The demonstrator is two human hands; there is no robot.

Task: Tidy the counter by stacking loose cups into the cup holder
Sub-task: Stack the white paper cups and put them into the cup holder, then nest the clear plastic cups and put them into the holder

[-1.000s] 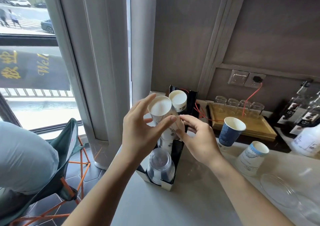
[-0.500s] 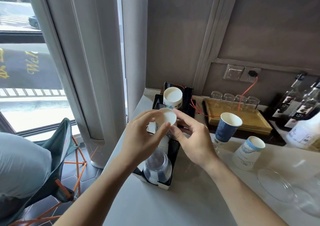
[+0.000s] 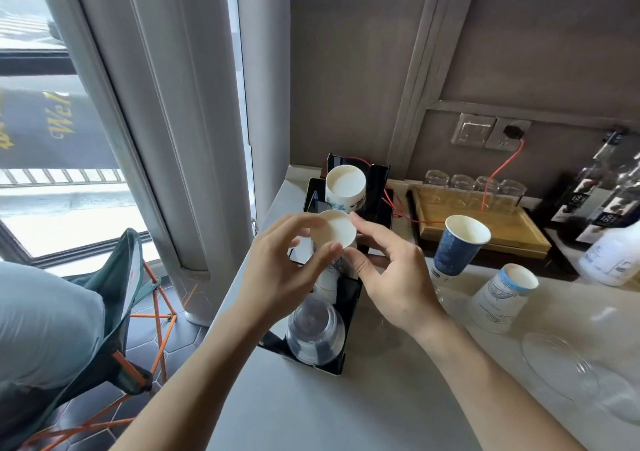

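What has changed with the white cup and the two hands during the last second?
The white paper cup went down onto the middle stack in the black cup holder. The left hand and right hand still touch it, fingers looser. The blue cup and upside-down cup stayed put.

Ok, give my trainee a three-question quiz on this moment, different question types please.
1. True or false: the dark blue paper cup stands inside the black cup holder.
2. Which hands touch the upside-down white paper cup over the holder's middle slot? A) left hand only B) right hand only C) both
3. Fill in: the clear plastic cups sit in the holder's ___ slot, nearest the camera.

Key: 1 false, it stands loose on the pale counter; 2 C; 3 front.
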